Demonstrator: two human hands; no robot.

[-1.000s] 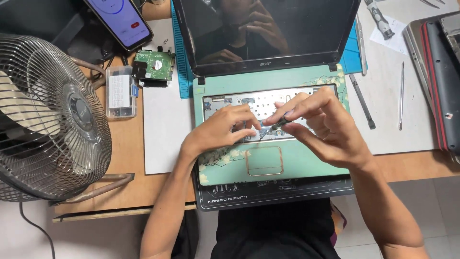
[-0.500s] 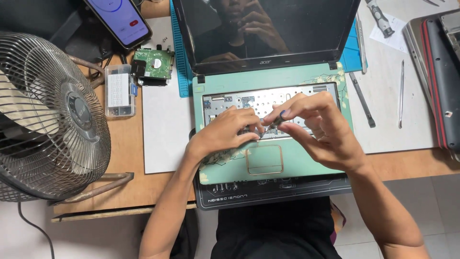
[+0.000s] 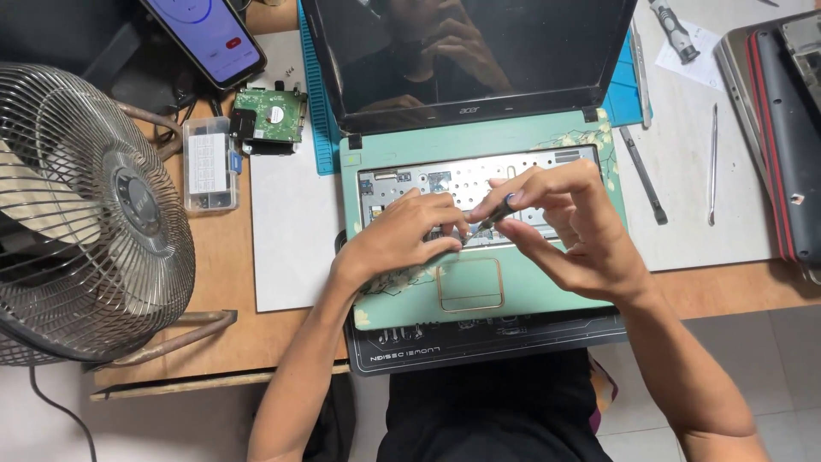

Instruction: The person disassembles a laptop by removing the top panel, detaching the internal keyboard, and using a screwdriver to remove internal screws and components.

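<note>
While my right hand (image 3: 571, 227) pinches a small screwdriver (image 3: 494, 216) | shaft slanting down-left, tip in the laptop (image 3: 547, 287)'s bared keyboard well, above the touchpad (image 3: 469, 284) | left hand (image 3: 402, 235) curled, fingertips pressing just beside that tip | laptop at tabletop (image 3: 214, 308) front edge.

A wooden worktop (image 3: 214, 282) fills the upper view, its near edge running left to right, with pale tiled floor (image 3: 753, 342) showing below it at the right. A round metal fan (image 3: 85, 214) stands at the left edge (its wire cage rusty in places). Even, soft light falls, with no hard shadows.
</note>
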